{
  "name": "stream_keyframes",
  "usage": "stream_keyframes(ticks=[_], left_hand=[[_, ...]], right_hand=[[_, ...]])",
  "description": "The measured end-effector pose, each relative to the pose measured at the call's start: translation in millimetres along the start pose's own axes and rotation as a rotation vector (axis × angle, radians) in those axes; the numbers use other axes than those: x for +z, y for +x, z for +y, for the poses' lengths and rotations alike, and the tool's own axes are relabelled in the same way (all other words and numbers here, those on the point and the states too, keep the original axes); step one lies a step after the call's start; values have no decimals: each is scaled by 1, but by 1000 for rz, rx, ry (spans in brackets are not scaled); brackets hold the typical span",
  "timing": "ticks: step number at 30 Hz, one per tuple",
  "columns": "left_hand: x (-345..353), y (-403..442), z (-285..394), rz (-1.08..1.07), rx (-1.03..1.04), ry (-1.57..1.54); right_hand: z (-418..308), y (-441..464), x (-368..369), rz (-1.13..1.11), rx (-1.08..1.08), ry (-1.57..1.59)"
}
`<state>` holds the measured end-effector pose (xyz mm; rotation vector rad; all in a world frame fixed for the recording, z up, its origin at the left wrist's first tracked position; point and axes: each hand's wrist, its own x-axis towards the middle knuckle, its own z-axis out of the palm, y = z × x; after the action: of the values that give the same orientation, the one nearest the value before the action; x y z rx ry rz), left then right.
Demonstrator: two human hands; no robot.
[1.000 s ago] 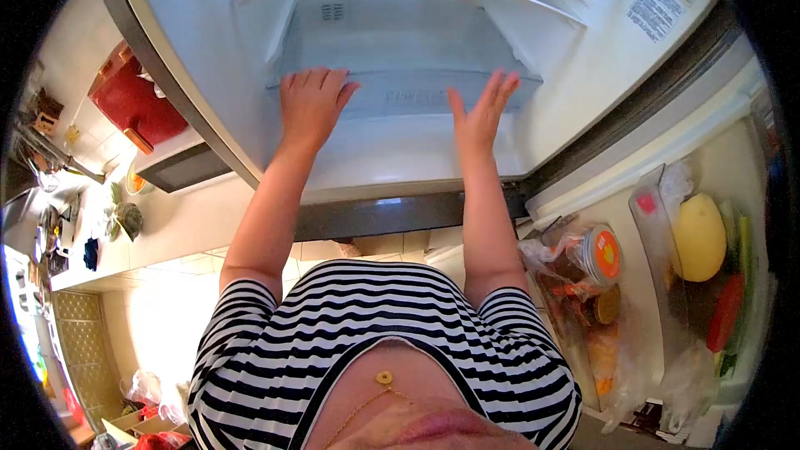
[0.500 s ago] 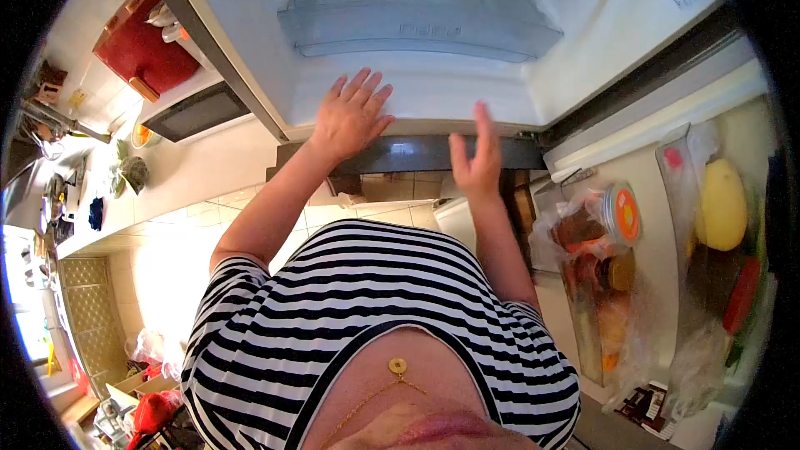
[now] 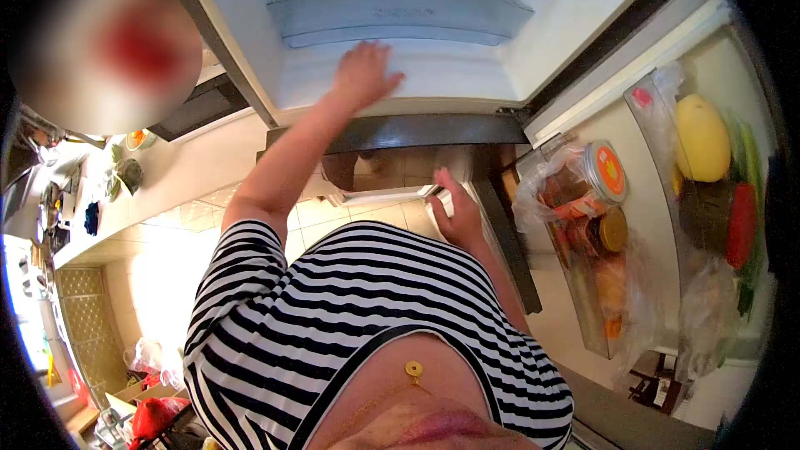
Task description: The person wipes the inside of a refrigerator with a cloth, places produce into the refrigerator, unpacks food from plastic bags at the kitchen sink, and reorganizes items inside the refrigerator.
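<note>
An open fridge compartment (image 3: 400,75) is in front of me, with a clear drawer (image 3: 396,21) inside it. My left hand (image 3: 364,75) is over the compartment's white floor near its front edge, empty, with its fingers apart. Lower and to the right, my right hand (image 3: 457,212) is in front of the dark strip (image 3: 408,132) below the compartment, by a lower door edge. It holds nothing and its fingers are spread. The open fridge door (image 3: 650,258) on the right carries a jar with an orange lid (image 3: 604,171) and a yellow fruit or vegetable (image 3: 702,137).
On the left are a counter (image 3: 179,171) and a dark-fronted appliance (image 3: 200,106). A round blur hides the area above them. Green leaves (image 3: 127,177) lie on the counter. Red bags (image 3: 154,417) are at the lower left. A red item (image 3: 741,225) is in the door shelf.
Both hands have come back from the clear drawer. My right hand has dropped farther, below the compartment's front edge. The lower door has come further into view, standing ajar.
</note>
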<state>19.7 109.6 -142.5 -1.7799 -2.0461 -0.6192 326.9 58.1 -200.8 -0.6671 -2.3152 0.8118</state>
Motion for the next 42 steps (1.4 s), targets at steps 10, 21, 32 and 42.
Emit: stream_keyframes(ticks=[10,21,32,42], left_hand=[[-55,-181,85,-407,216,-470],[-31,-350,10,-703,-407,-209],[-69,-396,-114,-490,-713,-175],[-148,-485,-353,-388,-961,-22]], right_hand=[[14,-24,-20,92,-53,-135],[-34,78,12,71,-389,-104],[-35,22,153,-728,636,448],[-108,78,333,-913,674,395]])
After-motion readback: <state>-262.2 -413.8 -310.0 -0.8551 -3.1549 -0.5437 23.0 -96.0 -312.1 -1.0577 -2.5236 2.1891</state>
